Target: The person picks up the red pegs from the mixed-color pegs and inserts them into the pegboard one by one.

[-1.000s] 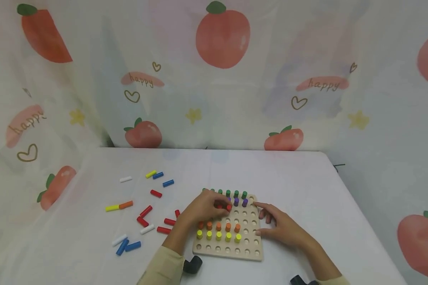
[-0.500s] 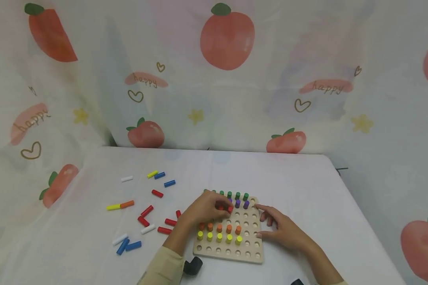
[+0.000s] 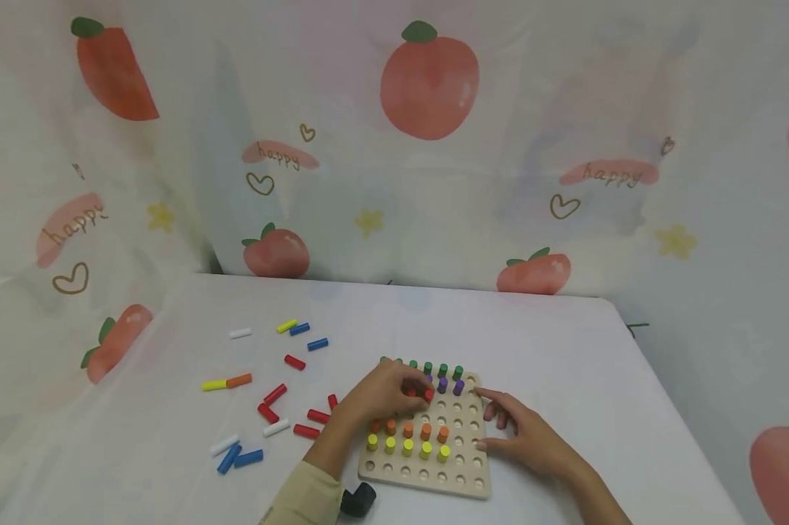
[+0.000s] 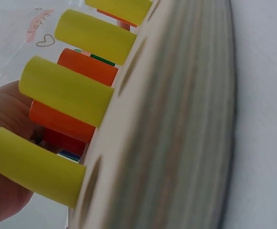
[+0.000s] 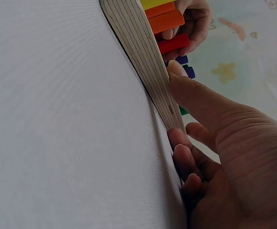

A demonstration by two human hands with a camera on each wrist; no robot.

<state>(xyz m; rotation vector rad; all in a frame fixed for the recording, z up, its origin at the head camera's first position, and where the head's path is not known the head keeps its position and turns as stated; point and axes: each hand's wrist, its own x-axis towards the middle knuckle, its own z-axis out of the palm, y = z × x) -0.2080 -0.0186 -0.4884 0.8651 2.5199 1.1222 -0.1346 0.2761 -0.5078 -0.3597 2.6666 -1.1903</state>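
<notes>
A pale wooden pegboard [image 3: 427, 477] lies on the white table, with rows of upright green, purple, red, orange and yellow pegs in its holes. My left hand [image 3: 384, 390] reaches over its left side and pinches a red peg [image 3: 429, 394] between thumb and fingers. That red peg [image 5: 174, 44] stands upright at the board in the right wrist view; its lower end is hard to make out. My right hand [image 3: 526, 434] rests along the board's right edge, thumb and fingers spread apart and touching it. Yellow pegs [image 4: 66, 90] partly hide the left hand in the left wrist view.
Loose pegs lie left of the board: red [image 3: 275, 394], blue [image 3: 249, 458], white [image 3: 240, 333], yellow [image 3: 214, 385] and orange [image 3: 240, 380]. A black wrist-camera part [image 3: 358, 501] hangs by the left sleeve. A fruit-printed curtain [image 3: 434, 182] stands behind the table.
The head view has shifted, so the scene sits slightly lower and further right. Both hands keep nearly the same places on the board, the left still at the red peg.
</notes>
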